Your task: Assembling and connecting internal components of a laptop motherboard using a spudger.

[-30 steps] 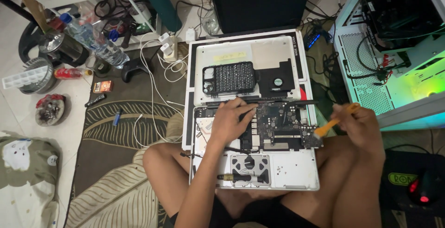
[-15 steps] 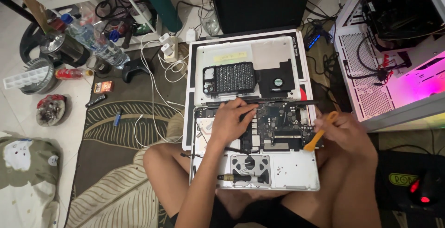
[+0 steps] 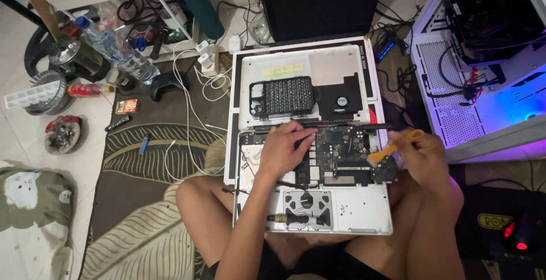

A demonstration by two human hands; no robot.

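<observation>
Head view looks straight down on bare crossed legs, and on them rests an opened laptop [image 3: 364, 214], silver, its bottom cover off and its insides showing; nearest the body lie the underside of the trackpad [image 3: 307, 205] and a small dark tool [image 3: 290, 218] across it; just beyond, the left hand [image 3: 281, 152] lies on the left part of the dark circuit board [image 3: 341, 155], palm down, fingers loosely spread and pressing flat, gripping nothing; the right hand [image 3: 424, 157] sits at the laptop's right edge, fingers closed around the orange handle of a small brush [image 3: 392, 149], whose pale bristles touch the right end of the board; farther off, beyond the hinge bar, the removed bottom cover [image 3: 335, 66] lies flat as a tray, bearing a black case of screwdriver bits [image 3: 287, 95] on its left and a black fan [image 3: 340, 101] on its right; beyond that stands a black box-shaped case [image 3: 318, 4]; to the right a white computer tower [image 3: 472, 75] lies open, lit blue and violet inside; to the left, on the patterned rug [image 3: 136, 160], run white cables [image 3: 187, 86], with a dark game controller [image 3: 165, 83] and a clear plastic bottle [image 3: 114, 46] near a white shelf; a teal flask [image 3: 199, 4] stands at the far edge.
</observation>
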